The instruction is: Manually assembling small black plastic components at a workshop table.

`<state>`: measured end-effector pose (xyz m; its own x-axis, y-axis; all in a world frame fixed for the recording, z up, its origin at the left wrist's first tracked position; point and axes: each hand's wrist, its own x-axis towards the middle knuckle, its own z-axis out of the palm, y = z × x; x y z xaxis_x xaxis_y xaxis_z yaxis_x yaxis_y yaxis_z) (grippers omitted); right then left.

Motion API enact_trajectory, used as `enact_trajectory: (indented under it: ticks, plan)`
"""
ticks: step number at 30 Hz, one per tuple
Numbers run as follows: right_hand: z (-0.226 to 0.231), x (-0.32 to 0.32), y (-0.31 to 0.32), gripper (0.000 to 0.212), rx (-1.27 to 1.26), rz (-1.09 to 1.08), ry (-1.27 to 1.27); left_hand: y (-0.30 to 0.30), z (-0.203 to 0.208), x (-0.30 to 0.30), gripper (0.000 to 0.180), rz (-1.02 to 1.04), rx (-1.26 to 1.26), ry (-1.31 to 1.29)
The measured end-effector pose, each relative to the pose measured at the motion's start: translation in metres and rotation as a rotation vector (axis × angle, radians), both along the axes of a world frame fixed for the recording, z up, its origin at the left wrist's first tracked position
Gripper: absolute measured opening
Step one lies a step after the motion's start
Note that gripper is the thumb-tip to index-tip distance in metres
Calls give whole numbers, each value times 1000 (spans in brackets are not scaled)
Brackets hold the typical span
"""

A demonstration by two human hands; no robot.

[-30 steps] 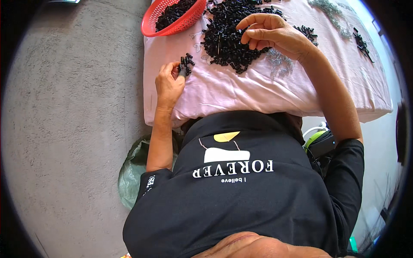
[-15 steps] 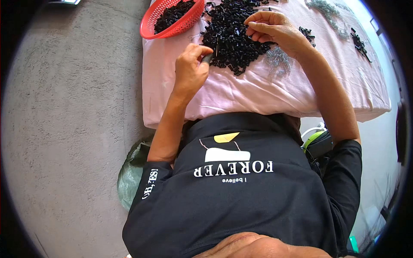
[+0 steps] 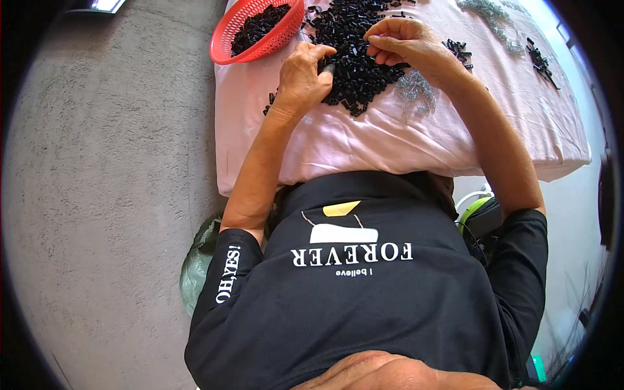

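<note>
A heap of small black pieces [image 3: 357, 84], apparently plastic, lies on the pink cloth. My left hand [image 3: 304, 75] is over the heap's left edge, thumb and forefinger apart, with nothing visible between them. A dark cover wraps its thumb tip. Above the heap's right side, my right hand [image 3: 406, 47] holds thumb and forefinger pinched together, its other fingers curled. Whatever is in that pinch is too small to make out. Just below the right hand sits a small pile of thin silvery metal pieces [image 3: 416, 91].
A red perforated basket [image 3: 224, 36], partly filled with black pieces, stands at the table's far left. More silvery pieces [image 3: 491, 16] lie far right, near small black clusters [image 3: 541, 64]. The pink cloth [image 3: 364, 143] covers the table up to its near edge.
My left hand has moved away from me and slightly right, onto the heap, and its thumb and forefinger have parted. A few black pieces now show beside its wrist. My right hand stays nearly in place.
</note>
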<state>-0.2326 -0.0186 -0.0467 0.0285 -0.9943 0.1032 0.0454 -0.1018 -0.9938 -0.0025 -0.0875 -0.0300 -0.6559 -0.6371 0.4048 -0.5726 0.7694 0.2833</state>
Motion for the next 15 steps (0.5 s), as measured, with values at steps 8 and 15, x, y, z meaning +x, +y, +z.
enact_trajectory:
  ticks: [8, 15]
  plan:
    - [0, 0, 1, 22, 10, -6, -3, -8, 0, 1, 28, 94, 54, 28]
    - [1, 1, 1, 23, -26, 6, 15, -28, -1, -5, 28, 124, -3, -55]
